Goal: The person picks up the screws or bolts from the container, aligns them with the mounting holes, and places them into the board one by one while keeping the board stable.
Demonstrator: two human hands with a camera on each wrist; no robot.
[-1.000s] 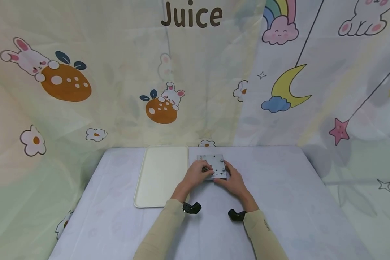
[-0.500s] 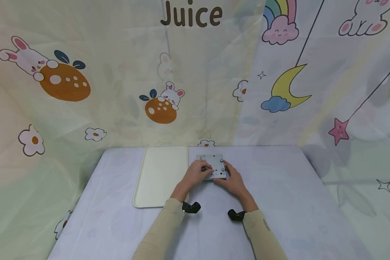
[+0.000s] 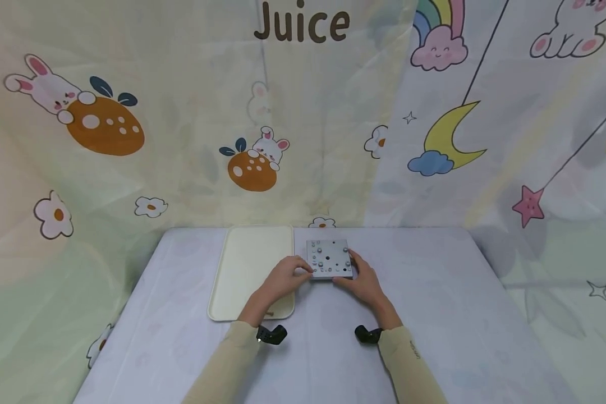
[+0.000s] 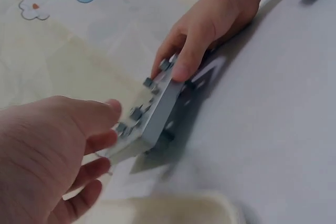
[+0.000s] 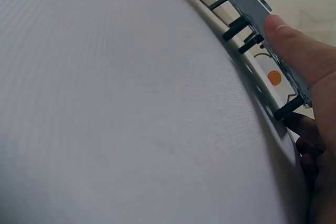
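A grey metal plate (image 3: 339, 258), with holes and several bolts through it, is raised a little above the table in both wrist views. My right hand (image 3: 363, 282) grips its right side, the thumb (image 5: 286, 35) against the near edge and the fingers behind. Dark threaded bolt ends (image 5: 236, 27) stick out underneath. At the plate's left front corner is my left hand (image 3: 283, 276), fingers bent, its fingertips (image 4: 100, 167) beside or on the corner. Whether they pinch the plate is hidden.
A cream tray (image 3: 247, 247) lies left of the plate, partly under my left hand and forearm. Something small and brownish (image 3: 270, 313) shows at its near edge, too small to tell. A printed cloth (image 3: 323, 185) hangs behind the white-covered table (image 3: 424, 297).
My left hand has moved left and slightly nearer, off the top of the plate to its left front corner. The bolts it covered now show. My right hand keeps its grip.
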